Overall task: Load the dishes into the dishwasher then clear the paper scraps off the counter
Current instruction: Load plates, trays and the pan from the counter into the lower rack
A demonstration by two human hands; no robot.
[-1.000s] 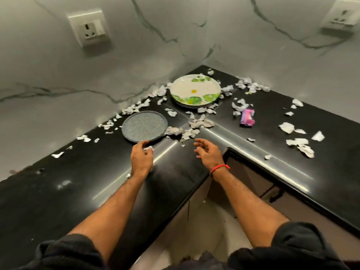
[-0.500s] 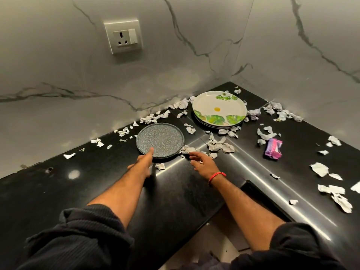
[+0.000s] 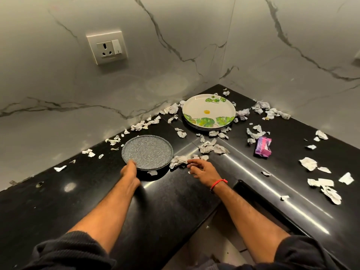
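- Gripping the near rim of the grey speckled plate [image 3: 147,152], the left hand [image 3: 130,172] is curling its fingers [image 3: 132,164] onto that rim; the plate is lying on the black table [image 3: 97,201] toward the back wall.
- Hovering just right of that plate, the right hand [image 3: 202,170] is holding nothing, fingers loosely spread, fingertips beside a crumpled paper scrap [image 3: 178,160].
- Sitting in the table's back corner is a stack of leaf-patterned plates [image 3: 208,112], with paper scraps scattered all around and a purple wrapper [image 3: 263,146] toward the right edge.
- Risking a slip: a one-handed hold on the rim looks thin, so the plate could tip or slide as it lifts, and could drag scraps off the front edge.
- Staying out of sight is the dishwasher; how many plates are in the stack is unclear, and the left fingertips are blurred.
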